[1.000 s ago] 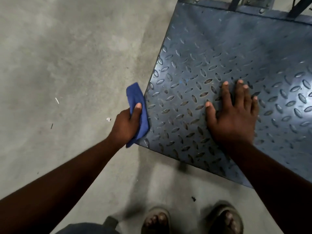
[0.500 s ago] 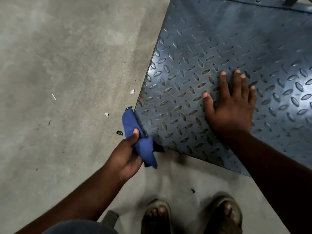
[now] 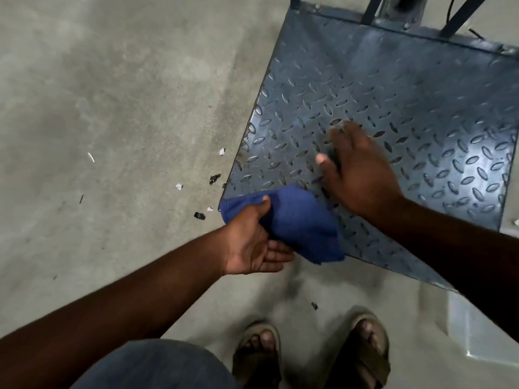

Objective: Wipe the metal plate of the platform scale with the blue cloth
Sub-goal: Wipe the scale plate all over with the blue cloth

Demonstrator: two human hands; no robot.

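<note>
From the head view I count two hands, one cloth, one plate and two sandalled feet.

My left hand point(image 3: 250, 242) grips the cloth point(image 3: 303, 223): the thumb lies on top of the fabric and the fingers curl under it, palm turned up toward me. The cloth is blue, bunched, and draped over the plate's point(image 3: 393, 113) near left corner, part of it on the metal and part hanging past the edge over the floor point(image 3: 112, 94).

My right hand point(image 3: 356, 169) lies over the plate just beyond the cloth, fingers stretched forward and thumb spread to the left, holding nothing. It is blurred, so I cannot tell whether the palm presses the metal or hangs just above it. Its wrist is close to the cloth; I cannot tell if they touch.

The plate is one blue-grey sheet with a raised diamond tread, set at an angle, its far edge meeting the scale's frame, where two dark slanted bars point(image 3: 460, 15) rise.

On the concrete floor left of the plate I count about eight small scraps point(image 3: 179, 186), some white and some black, well apart from each other. One more dark bit point(image 3: 314, 305) lies near my feet.

Two feet in sandals point(image 3: 362, 352) stand at the bottom edge, and a patch of blue fabric point(image 3: 151, 366) over my knee shows at lower left.
</note>
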